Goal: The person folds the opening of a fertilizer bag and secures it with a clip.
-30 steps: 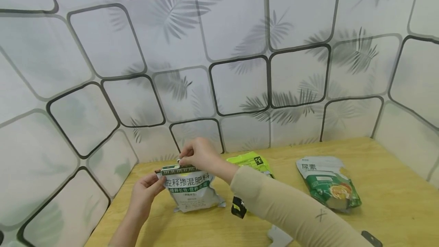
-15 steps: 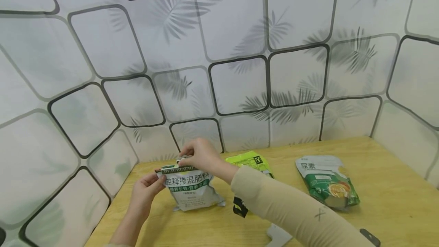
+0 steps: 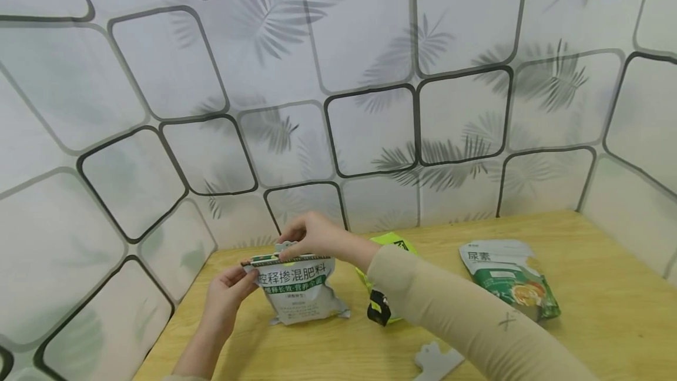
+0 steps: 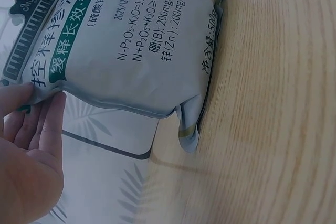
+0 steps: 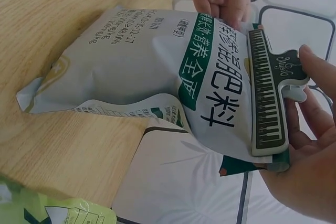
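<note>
A grey-white fertilizer bag (image 3: 302,301) with green bands and Chinese print stands on the table at left. Across its folded top sits a bag clip (image 5: 268,98) with a piano-key pattern and a dark "Music" handle. My left hand (image 3: 224,298) pinches the bag's upper left corner between thumb and fingers, as the left wrist view also shows. At the clip's handle is my right hand (image 3: 316,237), the thumb on the front edge and the fingers behind. The right wrist view shows the clip lying along the bag's top edge, with a bit of green bag sticking out beyond it.
A lime-green bag (image 3: 378,307) with a black corner stands partly behind my right sleeve. Further right lies a white and green pouch (image 3: 510,278). A white flat piece with a wavy edge (image 3: 436,360) lies near the front. The patterned wall (image 3: 370,134) rises behind the wooden table (image 3: 608,298).
My right hand and forearm have shifted slightly right, uncovering more of the clip's handle and the white piece. The left hand keeps its hold on the bag's corner.
</note>
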Available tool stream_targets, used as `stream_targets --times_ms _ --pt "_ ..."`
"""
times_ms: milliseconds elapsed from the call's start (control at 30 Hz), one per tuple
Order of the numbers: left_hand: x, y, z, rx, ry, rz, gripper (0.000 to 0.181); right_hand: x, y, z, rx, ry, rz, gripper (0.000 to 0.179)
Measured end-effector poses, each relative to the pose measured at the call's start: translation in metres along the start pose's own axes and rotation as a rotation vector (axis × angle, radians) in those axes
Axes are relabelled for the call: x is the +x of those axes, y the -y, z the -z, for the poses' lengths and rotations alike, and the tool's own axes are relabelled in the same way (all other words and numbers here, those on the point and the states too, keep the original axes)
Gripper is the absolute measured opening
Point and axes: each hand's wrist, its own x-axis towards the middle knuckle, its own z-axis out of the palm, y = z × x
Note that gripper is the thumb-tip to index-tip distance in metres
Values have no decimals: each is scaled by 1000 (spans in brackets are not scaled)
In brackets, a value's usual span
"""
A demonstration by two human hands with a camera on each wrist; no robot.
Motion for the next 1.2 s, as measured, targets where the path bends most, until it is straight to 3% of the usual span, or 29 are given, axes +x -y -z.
stream_targets --times_ms 333,600,1200 --pt "-1 2 -3 -53 23 -57 31 -4 -2 4 63 15 0 24" --pt "-1 1 -4 -61 6 -42 26 -6 -19 8 102 -13 -26 23" --pt "2 4 -4 -70 -1 -38 27 -18 -39 20 78 -31 -50 23"
